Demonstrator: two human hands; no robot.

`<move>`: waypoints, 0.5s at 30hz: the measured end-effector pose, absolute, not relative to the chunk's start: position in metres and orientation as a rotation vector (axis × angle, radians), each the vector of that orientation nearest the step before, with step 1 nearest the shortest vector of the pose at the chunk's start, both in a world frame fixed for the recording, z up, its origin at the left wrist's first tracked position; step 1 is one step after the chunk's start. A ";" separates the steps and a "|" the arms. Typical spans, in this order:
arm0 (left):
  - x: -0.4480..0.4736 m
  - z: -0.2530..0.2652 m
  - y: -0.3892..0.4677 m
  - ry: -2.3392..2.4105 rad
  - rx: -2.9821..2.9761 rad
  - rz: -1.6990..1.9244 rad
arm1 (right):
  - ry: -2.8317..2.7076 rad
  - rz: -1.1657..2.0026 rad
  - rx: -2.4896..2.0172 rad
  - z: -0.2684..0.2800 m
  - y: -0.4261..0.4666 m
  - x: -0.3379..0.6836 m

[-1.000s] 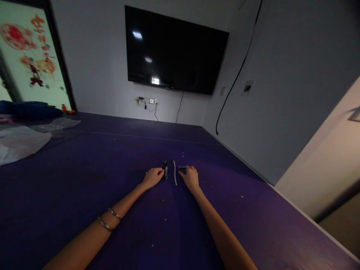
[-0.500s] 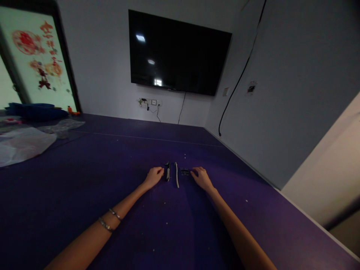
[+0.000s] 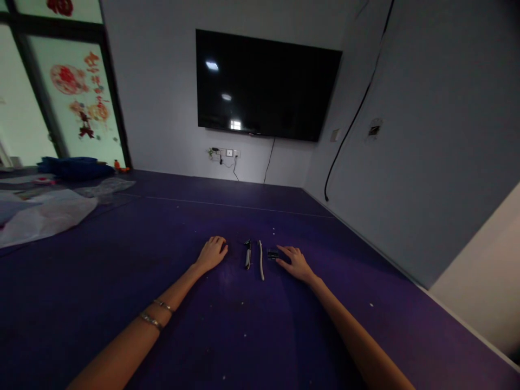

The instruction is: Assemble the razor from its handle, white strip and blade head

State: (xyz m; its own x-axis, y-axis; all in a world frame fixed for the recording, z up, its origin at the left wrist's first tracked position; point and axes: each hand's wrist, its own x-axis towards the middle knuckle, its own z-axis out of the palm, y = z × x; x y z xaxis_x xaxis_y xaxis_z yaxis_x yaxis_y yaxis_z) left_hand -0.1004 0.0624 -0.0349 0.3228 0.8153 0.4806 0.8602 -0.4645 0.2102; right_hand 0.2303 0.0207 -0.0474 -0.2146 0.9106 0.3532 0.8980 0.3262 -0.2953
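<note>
My left hand (image 3: 212,254) lies palm down on the purple surface, fingers apart and holding nothing. To its right is a slim black-and-white item (image 3: 248,255), perhaps a folding tool; its exact kind is too small to tell. Beside that lies a thin whitish stick-like piece (image 3: 261,261), slightly bent. A small flat dark piece with a clear edge (image 3: 272,254) is farther right. My right hand (image 3: 296,264) is at its right edge, thumb and index finger spread on either side of it. Whether the fingertips touch it, I cannot tell.
The purple surface (image 3: 182,325) carries small white specks. Clear plastic sheeting (image 3: 52,216) and a dark blue bundle (image 3: 77,168) lie at the far left. A television (image 3: 268,86) hangs on the back wall, and a black cable (image 3: 349,127) dangles along the right wall.
My left hand has moved left, away from the black-and-white item, and its fingers have opened out. My right hand's fingers have stretched toward the small dark piece. The view has shifted slightly left.
</note>
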 end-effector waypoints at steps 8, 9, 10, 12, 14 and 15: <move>-0.096 -0.042 0.063 -1.583 -2.527 -0.742 | -2.136 0.042 -1.647 -0.046 0.023 0.228; -0.096 -0.041 0.062 -1.585 -2.526 -0.740 | -2.135 0.034 -1.649 -0.046 0.023 0.227; -0.096 -0.041 0.061 -1.587 -2.525 -0.738 | -2.135 0.027 -1.648 -0.046 0.023 0.227; -0.096 -0.040 0.060 -1.588 -2.521 -0.732 | -2.141 0.020 -1.646 -0.046 0.023 0.227; -0.096 -0.040 0.060 -1.582 -2.520 -0.729 | -2.147 0.019 -1.645 -0.045 0.022 0.227; -0.096 -0.040 0.061 -1.577 -2.520 -0.726 | -2.154 0.018 -1.643 -0.045 0.022 0.227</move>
